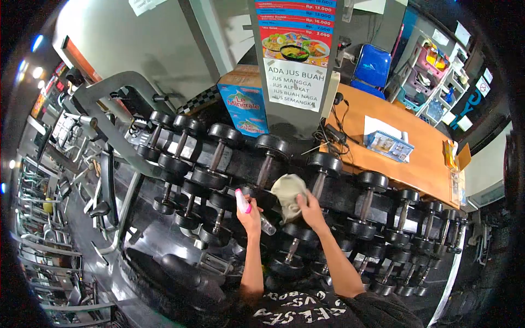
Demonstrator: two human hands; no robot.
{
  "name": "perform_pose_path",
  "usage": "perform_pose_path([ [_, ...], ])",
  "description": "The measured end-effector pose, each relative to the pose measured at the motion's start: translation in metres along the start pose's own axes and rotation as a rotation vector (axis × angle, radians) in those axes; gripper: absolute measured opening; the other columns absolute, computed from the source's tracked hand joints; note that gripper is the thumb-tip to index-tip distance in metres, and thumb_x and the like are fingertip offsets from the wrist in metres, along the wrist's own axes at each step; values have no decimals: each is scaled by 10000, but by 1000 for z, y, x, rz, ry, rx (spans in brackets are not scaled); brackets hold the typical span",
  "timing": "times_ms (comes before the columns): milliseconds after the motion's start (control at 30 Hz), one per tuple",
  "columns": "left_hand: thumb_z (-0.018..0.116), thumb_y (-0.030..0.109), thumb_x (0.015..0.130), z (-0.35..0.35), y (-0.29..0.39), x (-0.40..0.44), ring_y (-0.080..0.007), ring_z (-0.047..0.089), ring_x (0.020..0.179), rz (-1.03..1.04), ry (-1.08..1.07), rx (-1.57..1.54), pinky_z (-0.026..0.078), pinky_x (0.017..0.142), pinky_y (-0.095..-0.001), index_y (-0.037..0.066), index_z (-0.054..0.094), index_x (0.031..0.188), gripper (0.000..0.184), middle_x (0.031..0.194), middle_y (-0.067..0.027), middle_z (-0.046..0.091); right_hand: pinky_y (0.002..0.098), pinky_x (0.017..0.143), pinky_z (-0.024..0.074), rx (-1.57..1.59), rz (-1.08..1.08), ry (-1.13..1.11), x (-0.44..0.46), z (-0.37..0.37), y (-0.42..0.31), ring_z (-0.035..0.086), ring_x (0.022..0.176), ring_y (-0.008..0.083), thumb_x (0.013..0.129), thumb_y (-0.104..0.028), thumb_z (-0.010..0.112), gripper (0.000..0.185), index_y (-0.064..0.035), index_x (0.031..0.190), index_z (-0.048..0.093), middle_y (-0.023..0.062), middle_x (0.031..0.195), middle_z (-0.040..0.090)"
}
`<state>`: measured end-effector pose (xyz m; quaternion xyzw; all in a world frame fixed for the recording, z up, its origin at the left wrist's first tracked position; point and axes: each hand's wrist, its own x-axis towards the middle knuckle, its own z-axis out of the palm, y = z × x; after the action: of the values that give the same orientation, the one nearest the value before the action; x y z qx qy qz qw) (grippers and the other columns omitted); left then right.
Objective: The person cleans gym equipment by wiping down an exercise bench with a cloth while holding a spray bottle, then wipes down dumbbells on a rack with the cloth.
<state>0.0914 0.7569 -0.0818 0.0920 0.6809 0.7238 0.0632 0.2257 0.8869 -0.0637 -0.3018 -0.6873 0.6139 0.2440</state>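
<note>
My left hand (pixel 250 217) is wrapped round a clear spray bottle (pixel 267 225) with a pink and white top, held over the dumbbell rack. To its right, my right hand (pixel 311 211) grips a pale greenish-grey cloth (pixel 290 194), which is bunched and hangs in front of the upper row. Behind the hands is a black dumbbell (pixel 266 169) with a metal handle. Below the cloth lies another dumbbell (pixel 293 250) in the lower row. The cloth hides part of the rack, and whether it touches a dumbbell I cannot tell.
Dumbbells (pixel 373 199) fill two rows to both sides. Behind the rack stand a blue water carton (pixel 244 108), a menu pillar (pixel 295 71) and a wooden desk (pixel 377 167) with a calendar (pixel 389 145) and cables. A blue chair (pixel 372 66) is beyond; gym machines (pixel 109 180) are at left.
</note>
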Motion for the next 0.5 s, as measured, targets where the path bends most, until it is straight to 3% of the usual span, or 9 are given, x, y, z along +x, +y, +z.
perform_pose_path([
  [33,577,14,888,-3,-2,-3,-119,568,588,-26,37,-45,500,482,-266,-42,526,1086,212,905,-73,575,349,933,432,-17,176,253,-12,4,7,536,1124,206,953,-439,517,547,22,1247,500,121,1256,558],
  [67,580,12,888,-6,-4,-7,-119,568,590,-51,75,-91,504,487,-267,-43,525,1086,214,909,-75,576,349,933,432,-17,169,248,-21,1,12,536,1124,206,953,-439,517,547,22,1247,500,121,1256,558],
  [133,581,18,890,-15,3,-27,-120,568,591,-60,91,-103,501,487,-267,-41,526,1084,210,904,-74,576,345,904,463,611,258,178,-34,-6,0,574,1090,221,963,-400,519,478,-32,1268,501,86,1225,575],
  [167,582,23,893,-19,6,-40,-120,567,592,-75,100,-110,499,488,-267,-38,528,1083,207,899,-73,576,361,910,479,752,266,157,-43,-7,-6,559,1128,230,968,-382,514,461,-50,1286,470,99,1268,537],
  [267,589,37,896,-35,22,-83,-122,568,596,1,-25,-42,494,484,-266,-35,531,1083,208,894,-67,575,382,920,488,856,414,6,-75,-12,-44,551,1148,248,970,-369,513,485,-56,1328,413,103,1288,519],
  [300,591,41,899,-42,16,-97,-123,565,581,-41,-46,-81,494,481,-269,-38,530,1087,213,882,-66,575,403,951,473,866,414,-7,-82,-13,-33,553,1142,256,957,-284,553,502,-57,1363,364,103,1301,511],
  [333,594,32,894,-48,30,-113,-122,561,562,-50,-79,-51,496,480,-272,-40,534,1075,205,874,-67,577,403,951,473,862,404,-13,-93,-15,-33,553,1142,256,957,-284,553,502,-57,1363,364,103,1301,511],
  [400,603,25,885,-64,30,-139,-120,557,541,-54,-153,-163,491,475,-274,-36,544,1059,193,850,-65,577,372,1020,406,692,316,-198,-115,-16,-37,501,1193,202,938,-191,582,551,-49,1402,320,87,1333,480],
  [500,616,20,875,-91,32,-172,-118,559,537,-142,-221,-153,483,470,-268,-26,558,1050,190,840,-61,571,355,1041,372,542,302,-165,-152,-14,-42,474,1216,189,905,-122,617,585,-21,1398,317,87,1344,475],
])
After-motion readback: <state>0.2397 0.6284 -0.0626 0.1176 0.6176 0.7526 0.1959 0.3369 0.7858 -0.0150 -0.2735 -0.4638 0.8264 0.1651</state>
